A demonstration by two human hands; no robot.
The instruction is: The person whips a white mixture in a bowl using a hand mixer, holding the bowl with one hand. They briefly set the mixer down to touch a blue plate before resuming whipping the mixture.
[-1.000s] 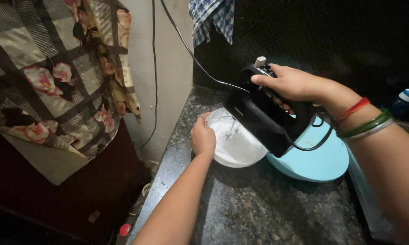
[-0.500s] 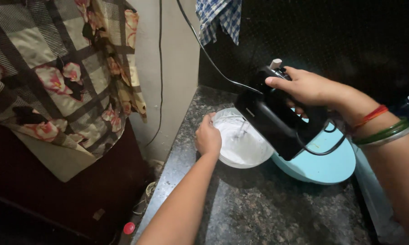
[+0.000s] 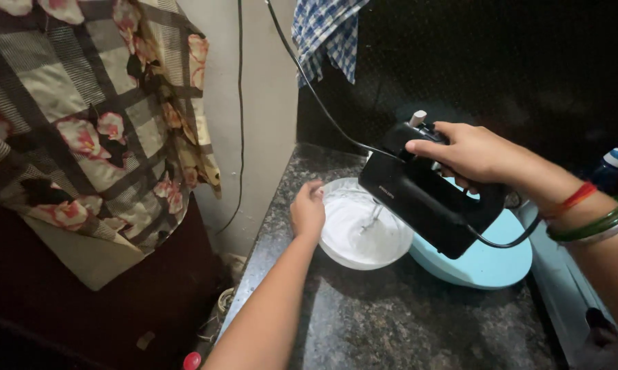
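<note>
My right hand grips the handle of a black electric hand mixer, held over a white bowl on the dark granite counter. The mixer's beaters dip into the white mixture in the bowl. On the bowl's left rim rests my left hand, fingers closed over the edge. A black cord runs from the mixer up and to the left along the wall. Red and green bangles circle my right wrist.
A light blue round lid or plate lies right of the bowl, partly under the mixer. A blue checked cloth hangs above. A floral patterned cloth hangs at left. A blue-capped bottle stands at far right. The counter edge drops off at left.
The view has shifted slightly. The mixer and my right hand stay over the bowl; my left hand keeps hold of the rim.
</note>
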